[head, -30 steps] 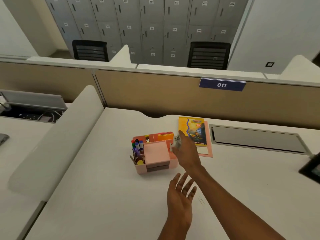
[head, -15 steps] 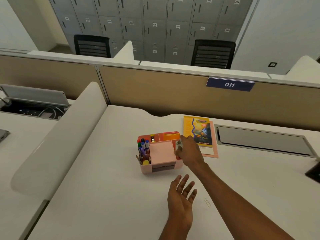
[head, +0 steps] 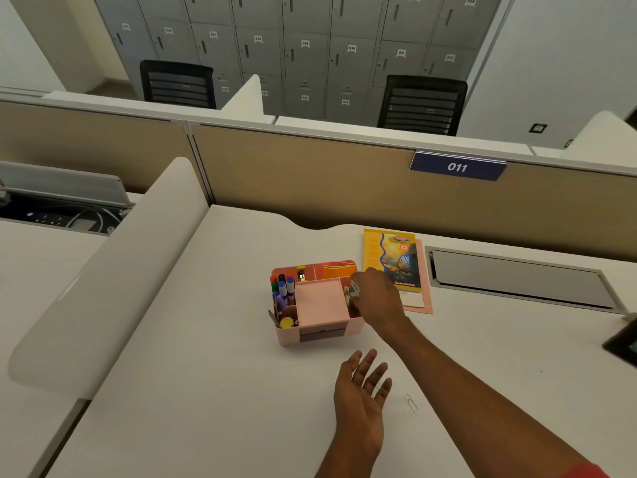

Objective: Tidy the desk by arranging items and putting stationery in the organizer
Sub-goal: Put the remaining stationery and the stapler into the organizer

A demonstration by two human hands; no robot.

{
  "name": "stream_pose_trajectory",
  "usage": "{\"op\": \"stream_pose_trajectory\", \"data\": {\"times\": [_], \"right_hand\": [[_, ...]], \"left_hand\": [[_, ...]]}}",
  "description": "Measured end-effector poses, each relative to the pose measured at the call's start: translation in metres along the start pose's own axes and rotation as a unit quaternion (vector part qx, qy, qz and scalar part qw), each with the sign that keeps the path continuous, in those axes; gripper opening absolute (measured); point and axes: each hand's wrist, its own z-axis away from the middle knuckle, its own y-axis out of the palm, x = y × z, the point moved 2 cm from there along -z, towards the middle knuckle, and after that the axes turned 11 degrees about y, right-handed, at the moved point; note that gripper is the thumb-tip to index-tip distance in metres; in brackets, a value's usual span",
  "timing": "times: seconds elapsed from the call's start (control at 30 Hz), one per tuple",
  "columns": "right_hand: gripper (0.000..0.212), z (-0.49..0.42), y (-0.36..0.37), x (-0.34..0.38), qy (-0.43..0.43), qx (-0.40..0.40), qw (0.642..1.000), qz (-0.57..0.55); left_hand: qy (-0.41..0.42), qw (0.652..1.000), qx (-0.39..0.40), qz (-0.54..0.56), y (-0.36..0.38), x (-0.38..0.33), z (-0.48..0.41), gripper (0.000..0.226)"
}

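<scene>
- View from the head camera: right hand [head: 377, 300] reaches forward across the white desk [head: 206, 374], fingers curled over a small silvery item [head: 353, 291]. The item is too small to identify, and the hand holds it at the right-hand end of the pink organizer [head: 286, 339].
- Organizer lies just left of that hand, and its narrow end compartment sits directly under the fingertips. The item appears to be at or just inside the rim, so the release looks like a short drop straight down, not a further reach.
- Left hand [head: 362, 391] lies open nearer the person, fingers straight and spread, holding nothing, short of the organizer.
- Loose paper clip [head: 411, 403] lies on the desk just right of the left hand, its long axis running roughly away from the person. It is far nearer the left hand than the right, which makes the left the likelier one to collect it.
- Beyond the right hand, a yellow notebook [head: 393, 260] rests on a pink folder [head: 426, 298]. Farther left of the hand, markers [head: 284, 288] stand upright in the organizer's opposite end.
</scene>
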Motion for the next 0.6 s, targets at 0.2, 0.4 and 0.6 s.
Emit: {"op": "stream_pose_trajectory", "data": {"times": [0.2, 0.4, 0.6], "right_hand": [[0.038, 0.004, 0.002, 0.001, -0.038, -0.067, 0.991, 0.114], [0.039, 0.007, 0.006, -0.001, -0.041, -0.068, 0.99, 0.118], [0.056, 0.015, 0.001, -0.017, -0.02, -0.05, 0.998, 0.03]], "left_hand": [[0.001, 1.0, -0.013, -0.001, -0.003, -0.004, 0.001, 0.034], [0.009, 1.0, -0.02, 0.0, -0.004, -0.008, -0.001, 0.033], [0.021, 0.999, -0.021, 0.013, 0.001, -0.014, -0.003, 0.034]]}}
